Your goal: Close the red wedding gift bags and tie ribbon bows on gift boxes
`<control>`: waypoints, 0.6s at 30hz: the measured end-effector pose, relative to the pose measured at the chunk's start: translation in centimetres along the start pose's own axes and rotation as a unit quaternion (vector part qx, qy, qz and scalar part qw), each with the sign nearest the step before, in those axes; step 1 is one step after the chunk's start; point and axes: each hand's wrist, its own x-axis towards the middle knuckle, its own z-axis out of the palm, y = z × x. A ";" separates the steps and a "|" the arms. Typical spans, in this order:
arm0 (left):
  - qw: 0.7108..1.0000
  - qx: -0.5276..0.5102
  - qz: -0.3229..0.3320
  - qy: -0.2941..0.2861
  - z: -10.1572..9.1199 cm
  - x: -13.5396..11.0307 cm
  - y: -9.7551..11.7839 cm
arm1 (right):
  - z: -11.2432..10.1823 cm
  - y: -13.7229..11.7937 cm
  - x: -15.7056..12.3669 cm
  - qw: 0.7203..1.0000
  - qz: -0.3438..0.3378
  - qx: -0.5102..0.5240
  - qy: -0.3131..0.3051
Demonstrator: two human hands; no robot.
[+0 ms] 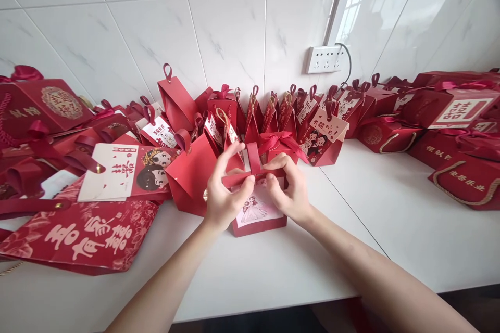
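Note:
A small red gift box (pixel 258 212) with a pale panel and a printed figure in a wide gown stands upright on the white table in front of me. My left hand (pixel 226 192) pinches the left side of the red band across its top, index finger raised. On the other side, my right hand (pixel 288 187) grips the band's right end between thumb and fingers. Between both hands a dark red ribbon loop (pixel 253 158) sticks up. My fingers cover part of the box's top. Just behind my left hand stands a larger plain red box (pixel 193 174).
Many red gift boxes line the tiled wall, including one with a cartoon couple (pixel 315 140). Flat bags (pixel 84 239) and a card-fronted box (pixel 125 171) crowd the left. Rope-handled boxes (pixel 466 179) stand right. A socket strip (pixel 327 59) is on the wall.

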 end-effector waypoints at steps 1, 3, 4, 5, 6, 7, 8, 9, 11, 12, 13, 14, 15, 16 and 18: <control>1.000 -0.003 -0.013 -0.003 0.0 0.0 0.1 | 0.0 0.0 0.0 1.000 -0.001 0.004 -0.002; 0.999 -0.006 -0.033 -0.017 -0.1 0.0 0.3 | 0.0 0.1 0.0 1.000 -0.002 0.005 -0.003; 0.999 -0.006 -0.040 -0.026 -0.1 0.1 0.5 | 0.1 0.1 -0.1 1.000 -0.002 0.003 -0.002; 0.999 -0.006 -0.044 -0.032 -0.2 0.1 0.6 | 0.1 0.1 -0.1 1.000 -0.001 0.001 0.000; 0.998 -0.006 -0.046 -0.034 -0.2 0.2 0.7 | 0.1 0.1 -0.1 1.000 -0.002 -0.001 0.002; 0.998 -0.005 -0.047 -0.035 -0.3 0.3 0.7 | 0.1 0.1 -0.1 1.000 -0.002 -0.002 0.004; 0.998 -0.002 -0.049 -0.035 -0.3 0.3 0.8 | 0.1 0.1 -0.1 1.000 -0.004 -0.002 0.005; 0.998 0.002 -0.052 -0.033 -0.3 0.4 0.8 | 0.1 0.1 -0.1 1.000 -0.005 -0.002 0.005; 0.998 0.009 -0.058 -0.027 -0.2 0.4 0.8 | 0.1 0.1 -0.1 1.000 -0.005 -0.006 0.004; 0.998 0.008 -0.061 -0.025 -0.2 0.4 0.9 | 0.1 0.1 -0.1 1.000 -0.004 -0.009 0.003; 0.998 0.006 -0.063 -0.022 -0.2 0.4 0.9 | 0.1 0.1 -0.1 1.000 -0.005 -0.012 0.002; 0.998 0.003 -0.066 -0.020 -0.2 0.4 0.9 | 0.1 0.1 -0.1 1.000 -0.006 -0.014 0.002; 0.998 0.001 -0.066 -0.016 -0.1 0.4 0.9 | 0.1 0.1 -0.1 1.000 -0.008 -0.016 0.002; 0.998 0.001 -0.066 -0.013 -0.1 0.4 0.9 | 0.1 0.2 -0.1 1.000 -0.010 -0.016 0.002; 0.998 0.002 -0.064 -0.007 -0.1 0.4 1.0 | 0.1 0.1 0.0 1.000 -0.012 -0.013 0.004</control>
